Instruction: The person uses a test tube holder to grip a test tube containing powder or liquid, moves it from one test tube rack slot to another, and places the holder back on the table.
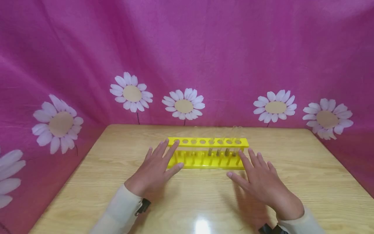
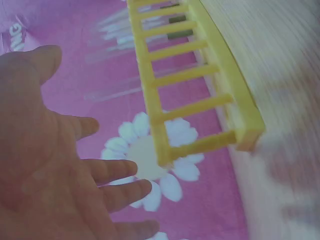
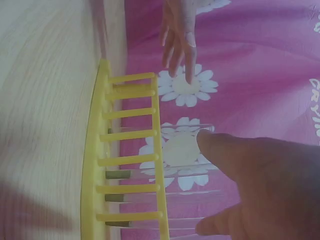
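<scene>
A yellow test tube rack [image 1: 204, 166] stands on the table, its top bar pierced by a row of round holes. Several clear test tubes with dark contents [image 1: 227, 151] fill the holes toward its right end. Farther left, another clear tube [image 3: 187, 128] stands apart from them. My left hand [image 1: 153, 170] is spread at the rack's left end, palm down, its fingertips overlapping the top bar in the head view. Fingers extended, my right hand [image 1: 261, 182] hovers by the right end. In the left wrist view, a gap shows between the left fingers [image 2: 117, 170] and the rack. Both hands hold nothing.
The wooden table [image 1: 102, 182] runs back to a pink-purple cloth [image 1: 222, 58] printed with white daisies, which hangs behind it and along the left side. Dark straps [image 1: 142, 207] are worn at both wrists over light sleeves [image 1: 121, 208].
</scene>
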Action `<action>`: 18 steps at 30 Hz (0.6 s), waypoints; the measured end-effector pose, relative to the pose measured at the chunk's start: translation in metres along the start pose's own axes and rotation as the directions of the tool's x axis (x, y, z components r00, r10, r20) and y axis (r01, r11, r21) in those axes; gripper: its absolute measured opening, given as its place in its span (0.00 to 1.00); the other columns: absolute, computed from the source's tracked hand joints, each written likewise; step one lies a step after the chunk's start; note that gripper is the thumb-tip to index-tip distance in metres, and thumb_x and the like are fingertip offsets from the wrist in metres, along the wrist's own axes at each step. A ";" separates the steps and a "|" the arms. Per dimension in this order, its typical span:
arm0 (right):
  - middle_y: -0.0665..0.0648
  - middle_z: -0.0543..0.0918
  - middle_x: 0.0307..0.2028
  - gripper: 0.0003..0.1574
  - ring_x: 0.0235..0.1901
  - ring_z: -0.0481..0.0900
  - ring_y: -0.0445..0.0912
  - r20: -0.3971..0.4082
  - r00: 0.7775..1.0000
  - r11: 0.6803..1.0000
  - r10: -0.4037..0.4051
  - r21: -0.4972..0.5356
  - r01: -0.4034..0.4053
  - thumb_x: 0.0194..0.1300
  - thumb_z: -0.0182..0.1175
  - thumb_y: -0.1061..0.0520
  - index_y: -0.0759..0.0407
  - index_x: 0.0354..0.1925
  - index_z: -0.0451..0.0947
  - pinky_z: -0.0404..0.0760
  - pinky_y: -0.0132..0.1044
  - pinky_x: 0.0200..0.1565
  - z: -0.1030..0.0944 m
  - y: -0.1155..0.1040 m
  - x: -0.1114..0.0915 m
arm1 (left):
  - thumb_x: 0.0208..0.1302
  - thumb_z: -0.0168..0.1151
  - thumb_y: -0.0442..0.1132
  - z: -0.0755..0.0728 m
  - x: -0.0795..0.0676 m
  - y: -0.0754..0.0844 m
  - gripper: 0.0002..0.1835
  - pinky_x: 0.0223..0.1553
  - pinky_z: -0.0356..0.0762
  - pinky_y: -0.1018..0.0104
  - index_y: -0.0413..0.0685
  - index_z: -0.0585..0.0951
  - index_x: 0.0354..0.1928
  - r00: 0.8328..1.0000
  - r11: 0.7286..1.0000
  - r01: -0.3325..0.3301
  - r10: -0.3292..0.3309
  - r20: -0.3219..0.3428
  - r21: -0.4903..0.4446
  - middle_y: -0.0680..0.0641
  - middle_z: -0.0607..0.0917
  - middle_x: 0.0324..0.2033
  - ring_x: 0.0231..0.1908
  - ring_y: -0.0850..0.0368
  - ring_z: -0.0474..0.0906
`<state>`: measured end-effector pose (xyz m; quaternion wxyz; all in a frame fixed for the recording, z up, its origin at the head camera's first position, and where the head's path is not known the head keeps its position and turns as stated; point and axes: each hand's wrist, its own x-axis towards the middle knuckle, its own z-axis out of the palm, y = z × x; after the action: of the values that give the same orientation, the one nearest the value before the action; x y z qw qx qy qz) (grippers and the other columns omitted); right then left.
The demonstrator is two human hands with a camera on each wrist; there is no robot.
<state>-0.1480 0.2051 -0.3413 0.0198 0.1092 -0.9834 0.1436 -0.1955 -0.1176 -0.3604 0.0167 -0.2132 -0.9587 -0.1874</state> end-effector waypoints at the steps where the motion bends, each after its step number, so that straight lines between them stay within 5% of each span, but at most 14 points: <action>1: 0.73 0.48 0.72 0.57 0.68 0.46 0.74 0.003 1.000 1.000 0.004 0.001 -0.004 0.64 0.42 0.22 0.56 0.75 0.49 0.46 0.74 0.61 0.000 0.001 0.001 | 0.66 0.42 0.71 0.000 0.001 -0.002 0.42 0.70 0.34 0.40 0.71 0.42 0.76 1.000 1.000 0.004 -0.004 -0.003 -0.022 0.47 0.46 0.76 0.74 0.49 0.39; 11: 0.75 0.52 0.70 0.62 0.66 0.49 0.76 0.054 0.997 0.998 0.050 -0.042 -0.048 0.62 0.41 0.20 0.65 0.73 0.50 0.50 0.77 0.58 0.002 0.013 0.010 | 0.61 0.40 0.76 0.007 0.018 -0.025 0.42 0.65 0.54 0.35 0.81 0.37 0.73 0.993 0.967 0.114 -0.108 0.039 -0.229 0.51 0.42 0.76 0.74 0.47 0.41; 18: 0.77 0.49 0.70 0.65 0.67 0.47 0.76 0.079 0.993 0.996 0.083 -0.022 -0.081 0.61 0.41 0.19 0.66 0.73 0.49 0.46 0.77 0.58 0.001 0.023 0.012 | 0.67 0.42 0.69 0.008 0.037 -0.036 0.41 0.67 0.49 0.36 0.73 0.38 0.75 0.996 0.921 0.093 -0.087 0.032 -0.378 0.51 0.42 0.76 0.74 0.47 0.41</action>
<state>-0.1649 0.2234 -0.3479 -0.0244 0.0742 -0.9883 0.1308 -0.2433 -0.1300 -0.3763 -0.0406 -0.1695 -0.9133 -0.3680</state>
